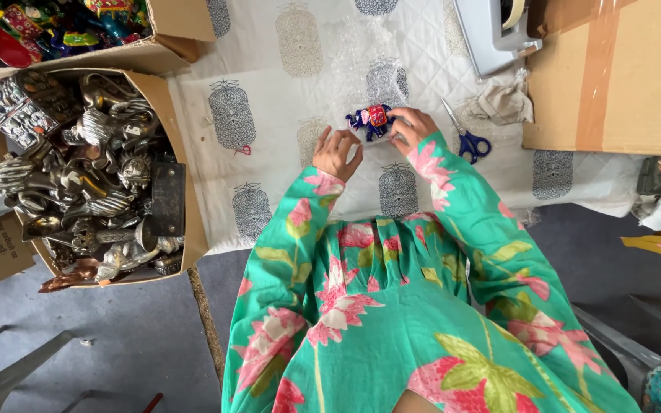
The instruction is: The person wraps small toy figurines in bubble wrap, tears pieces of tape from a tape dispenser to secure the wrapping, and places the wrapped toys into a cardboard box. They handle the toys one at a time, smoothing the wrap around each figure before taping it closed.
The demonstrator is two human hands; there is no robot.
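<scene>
Right now the small blue elephant figurine (371, 120), with its red saddle cloth, sits on a sheet of clear bubble wrap (361, 69) spread over the quilted white cloth (269, 160) in front of you. Your right hand (412, 127) has its fingers curled around the figurine's far end, gripping it. Your left hand (336, 153) rests flat just beside it, fingers loosely spread and holding nothing, fingertips on the wrap.

By the look of it, you are at the placing stage: the figurine is set on the wrap and not yet covered. A next move would call for steadying the piece with one hand while the free hand takes an edge of the sheet; the blue-handled scissors (464, 136) lie near your right wrist, and a grey tape dispenser (491, 30) is further off.

To your left, an open cardboard box (170, 107) is heaped with silver-toned metal figures. Above it, a second box (170, 38) holds brightly painted figurines. A closed, taped carton (613, 76) stands at your right.
</scene>
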